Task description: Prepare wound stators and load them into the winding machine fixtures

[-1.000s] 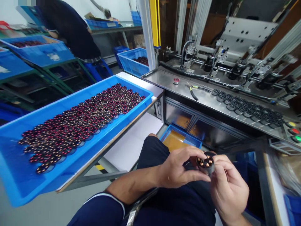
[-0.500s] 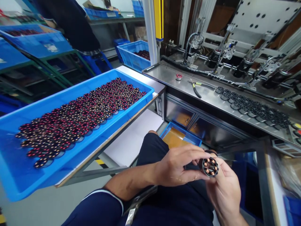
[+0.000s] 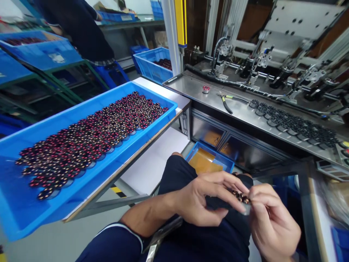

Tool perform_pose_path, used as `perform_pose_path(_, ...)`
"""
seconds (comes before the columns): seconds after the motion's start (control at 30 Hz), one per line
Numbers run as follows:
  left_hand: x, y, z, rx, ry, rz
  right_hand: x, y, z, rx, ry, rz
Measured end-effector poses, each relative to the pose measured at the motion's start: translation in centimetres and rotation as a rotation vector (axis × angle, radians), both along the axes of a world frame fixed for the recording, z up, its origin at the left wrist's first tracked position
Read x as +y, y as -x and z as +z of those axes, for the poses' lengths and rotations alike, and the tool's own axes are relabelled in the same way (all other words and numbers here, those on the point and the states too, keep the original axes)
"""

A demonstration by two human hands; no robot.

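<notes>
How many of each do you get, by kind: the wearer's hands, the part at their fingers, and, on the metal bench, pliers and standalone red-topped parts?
Hands: 2 (left hand, right hand)
Wound part at the fingers: 1
Pliers: 1
Standalone red-topped part: 1
Total: 5

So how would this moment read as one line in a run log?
Left hand: fingers at copper-wound part | right hand: pinching its edge | blue tray: many similar parts | pliers: on metal counter

Both hands, left (image 3: 208, 198) and right (image 3: 272, 220), close together, fingers bent, thumbs inward.
</notes>
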State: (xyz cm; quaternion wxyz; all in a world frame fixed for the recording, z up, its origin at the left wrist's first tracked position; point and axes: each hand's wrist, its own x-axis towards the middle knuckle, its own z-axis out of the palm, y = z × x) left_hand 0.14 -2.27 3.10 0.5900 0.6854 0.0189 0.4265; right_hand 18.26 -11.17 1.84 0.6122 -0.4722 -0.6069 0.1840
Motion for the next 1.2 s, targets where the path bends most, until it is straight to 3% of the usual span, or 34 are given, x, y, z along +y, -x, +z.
perform_pose_path(0.17,0.0,-0.9,-0.9,0.127,0.652,-0.313,0.1,-1.8,1.6,-0.397,-0.184,0.080)
perform_pose_path(0.27,-0.2,-1.6,-1.3,0.191,0.842,-0.511,0.4,-2.2,2.4,-0.471,-0.233,0.054)
perform_pose_path(0.4,-0.5,-2.0,-1.1,0.134,0.878,-0.357,0.6,-2.8,2.6,-0.414,-0.198,0.131)
perform_pose_path(0.57,-0.8,-2.0,-0.5,0.124,0.898,-0.252,1.0,-3.7,1.7,-0.074,-0.121,0.118)
perform_pose_path(0.67,-1.0,-2.2,-0.6,0.124,0.898,-0.254,1.4,-4.0,1.7,-0.190,-0.080,0.206)
perform_pose_path(0.77,-1.0,-2.3,-0.8,0.122,0.899,-0.251,1.6,-4.1,2.0,-0.310,-0.132,0.249)
perform_pose_path(1.03,-1.0,-2.3,-0.8,0.103,0.885,-0.182,0.8,-3.2,2.5,-0.361,-0.129,0.154)
perform_pose_path(1.2,-1.0,-2.4,-1.0,-0.121,0.783,-0.112,1.0,-2.6,3.5,-0.345,-0.046,0.077)
